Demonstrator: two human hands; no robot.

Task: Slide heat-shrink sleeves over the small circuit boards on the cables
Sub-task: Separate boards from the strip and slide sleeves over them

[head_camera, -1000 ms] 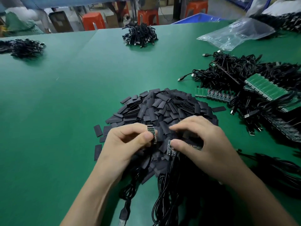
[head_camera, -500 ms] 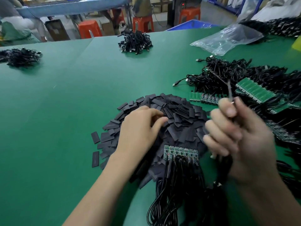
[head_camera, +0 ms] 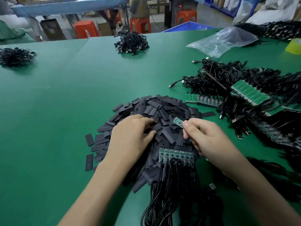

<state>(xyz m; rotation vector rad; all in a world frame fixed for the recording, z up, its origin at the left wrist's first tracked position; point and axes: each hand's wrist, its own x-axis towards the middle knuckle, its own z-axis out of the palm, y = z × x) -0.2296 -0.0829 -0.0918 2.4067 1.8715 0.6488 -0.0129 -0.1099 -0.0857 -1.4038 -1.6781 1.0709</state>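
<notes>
1. Two bare hands work at a heap of flat black heat-shrink sleeves [head_camera: 162,110] on a green table mat [head_camera: 65,98].
2. The right hand [head_camera: 206,137], over the heap's near right part, pinches a small green circuit board [head_camera: 178,122] between thumb and forefinger. The board points up and left, just above the sleeves.
3. The left hand [head_camera: 130,141] lies palm-down on the heap's near left part, its fingertips [head_camera: 147,125] bent into the sleeves. Whether they grip a sleeve cannot be told.
4. At the heap's near edge, between the two wrists, a row of small green boards [head_camera: 176,154] lies side by side on the sleeves. Black cables [head_camera: 169,190] run from it towards the person.
5. A few loose black sleeves [head_camera: 89,139] lie flat on the mat just left of the heap.
6. Right of the heap sprawls a tangle of black USB cables [head_camera: 228,74] with green board strips [head_camera: 248,92] among them.
7. Beyond the heap to the right lies a clear plastic bag [head_camera: 223,41].
8. Well beyond the heap sits a bundle of black cables [head_camera: 131,42]; another bundle [head_camera: 14,56] lies far left.
9. Orange plastic stools [head_camera: 86,29] stand past the table's far edge.
</notes>
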